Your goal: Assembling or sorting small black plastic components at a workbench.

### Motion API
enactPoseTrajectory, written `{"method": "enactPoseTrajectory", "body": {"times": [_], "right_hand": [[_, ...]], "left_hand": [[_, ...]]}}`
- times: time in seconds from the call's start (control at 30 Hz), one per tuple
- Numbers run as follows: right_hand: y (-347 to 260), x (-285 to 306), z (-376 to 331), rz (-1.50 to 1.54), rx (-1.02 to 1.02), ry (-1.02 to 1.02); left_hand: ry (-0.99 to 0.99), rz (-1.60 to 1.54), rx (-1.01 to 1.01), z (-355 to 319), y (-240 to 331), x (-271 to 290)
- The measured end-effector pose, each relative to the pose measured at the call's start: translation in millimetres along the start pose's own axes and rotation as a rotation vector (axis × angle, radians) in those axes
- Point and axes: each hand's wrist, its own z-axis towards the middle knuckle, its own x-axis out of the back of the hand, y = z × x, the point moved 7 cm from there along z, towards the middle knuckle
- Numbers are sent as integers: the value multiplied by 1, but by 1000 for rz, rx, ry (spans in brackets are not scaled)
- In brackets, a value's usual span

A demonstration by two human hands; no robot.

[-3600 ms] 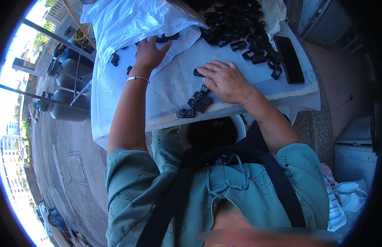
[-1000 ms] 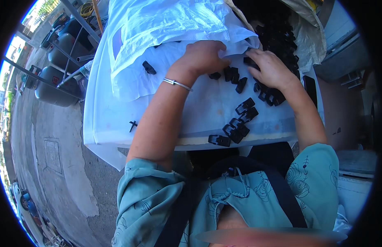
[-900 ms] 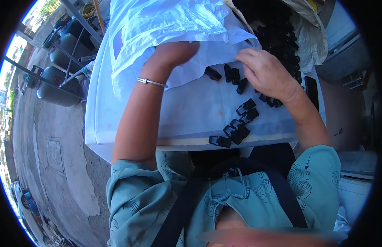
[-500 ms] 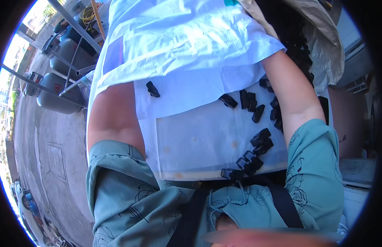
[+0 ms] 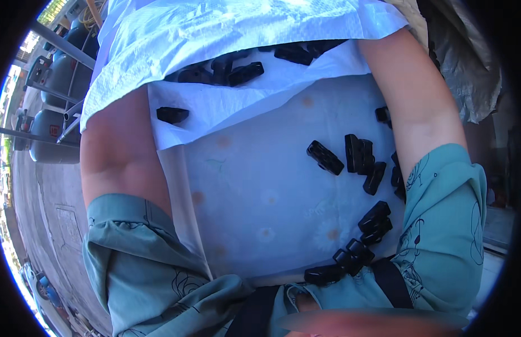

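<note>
Both my forearms reach into or under a white woven sack (image 5: 215, 28) across the far side of the table; its fabric hides both hands, so I cannot see their fingers. My left forearm (image 5: 123, 146) enters at the sack's left side, my right forearm (image 5: 423, 84) at its right. Between them the sack's mouth gapes, showing several small black plastic parts (image 5: 246, 73) inside. One black part (image 5: 172, 115) lies alone on the sack's lower flap, beside my left forearm. More loose black parts (image 5: 358, 154) lie near my right forearm.
A translucent cover with a faint flower pattern (image 5: 260, 196) spreads over the tabletop. Black pieces (image 5: 350, 255) cluster at its near right edge. Grey tanks (image 5: 52, 135) and metal pipes stand on the concrete at left. A beige sack (image 5: 468, 62) is at the far right.
The sack's mouth has lifted and opened, bringing black parts inside into view. The flap has drawn back, uncovering more of the tabletop. My view has shifted, and both forearms remain under the sack.
</note>
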Motion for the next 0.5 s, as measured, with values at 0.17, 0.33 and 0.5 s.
{"method": "enactPoseTrajectory", "body": {"times": [0.17, 0.33, 0.5], "right_hand": [[-12, -9, -2, -93, 21, 9], [-28, 1, 8, -198, 43, 51], [-41, -3, -1, -278, 47, 84]], "left_hand": [[-7, 0, -2, -7, 8, 17], [-11, 9, -36, -21, 49, 45], [-28, 34, -48, -50, 78, 53]]}}
